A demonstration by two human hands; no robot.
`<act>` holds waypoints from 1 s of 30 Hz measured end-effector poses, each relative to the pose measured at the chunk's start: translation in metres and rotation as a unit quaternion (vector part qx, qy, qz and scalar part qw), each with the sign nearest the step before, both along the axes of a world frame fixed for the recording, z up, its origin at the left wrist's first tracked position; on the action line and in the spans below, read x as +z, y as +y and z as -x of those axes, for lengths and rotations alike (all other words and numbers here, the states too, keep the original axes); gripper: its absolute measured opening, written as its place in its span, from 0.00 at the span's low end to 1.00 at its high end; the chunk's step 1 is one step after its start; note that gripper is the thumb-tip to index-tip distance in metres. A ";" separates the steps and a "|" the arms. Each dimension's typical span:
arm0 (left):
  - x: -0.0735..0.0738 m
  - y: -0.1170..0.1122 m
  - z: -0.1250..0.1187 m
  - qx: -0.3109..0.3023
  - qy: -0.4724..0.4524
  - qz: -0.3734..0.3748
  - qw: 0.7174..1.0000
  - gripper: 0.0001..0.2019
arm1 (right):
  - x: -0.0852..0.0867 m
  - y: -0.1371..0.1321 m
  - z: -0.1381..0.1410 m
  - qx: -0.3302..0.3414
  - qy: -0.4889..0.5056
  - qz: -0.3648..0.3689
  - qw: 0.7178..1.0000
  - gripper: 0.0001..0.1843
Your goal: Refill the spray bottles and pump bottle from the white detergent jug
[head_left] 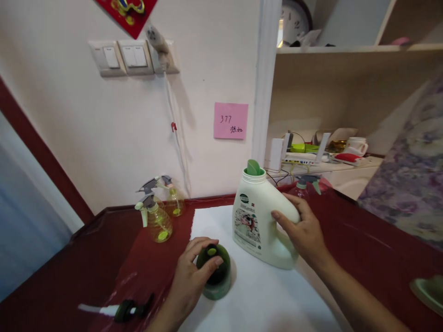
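L hand (192, 272) is clamped on green bottle (217, 289), set nr L edge of sheet (256, 295); jug (258, 207) is gripped at its handle by R hand (306, 230), nr sheet's back edge, w/ green spout (254, 167) exposed in neck; pump (128, 311) is laid off sheet's L edge; sprayers (161, 226) are grouped off its back-L corner.

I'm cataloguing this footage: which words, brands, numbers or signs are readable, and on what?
"377": pink note; the handwritten characters beneath it I can't read with certainty.
"1" and "2": clock, at the top.
Brand and small print on the pale green jug: too blurred.
Tiny marks on the switches: too small.
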State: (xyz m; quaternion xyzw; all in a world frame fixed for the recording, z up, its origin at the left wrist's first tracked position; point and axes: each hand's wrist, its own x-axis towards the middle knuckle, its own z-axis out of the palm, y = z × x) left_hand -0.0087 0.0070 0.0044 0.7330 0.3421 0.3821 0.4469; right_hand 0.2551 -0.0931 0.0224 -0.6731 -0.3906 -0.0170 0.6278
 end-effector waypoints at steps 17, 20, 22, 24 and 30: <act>0.002 0.005 0.006 0.004 0.036 -0.092 0.995 0.16 | -0.015 -0.008 0.117 0.281 -0.119 0.127 0.944 0.49; 0.002 0.006 0.007 0.002 0.062 -0.107 0.992 0.17 | -0.031 0.009 0.130 0.319 -0.048 0.166 0.932 0.58; 0.004 0.005 0.009 0.000 0.084 -0.115 0.990 0.18 | -0.039 0.015 0.136 0.321 -0.040 0.152 0.934 0.55; 0.007 0.002 0.012 -0.006 0.107 -0.117 0.987 0.20 | -0.045 0.017 0.138 0.314 -0.041 0.150 0.936 0.52; 0.028 0.000 0.056 0.023 0.174 -0.119 0.977 0.24 | -0.056 0.013 0.136 0.312 -0.041 0.175 0.933 0.52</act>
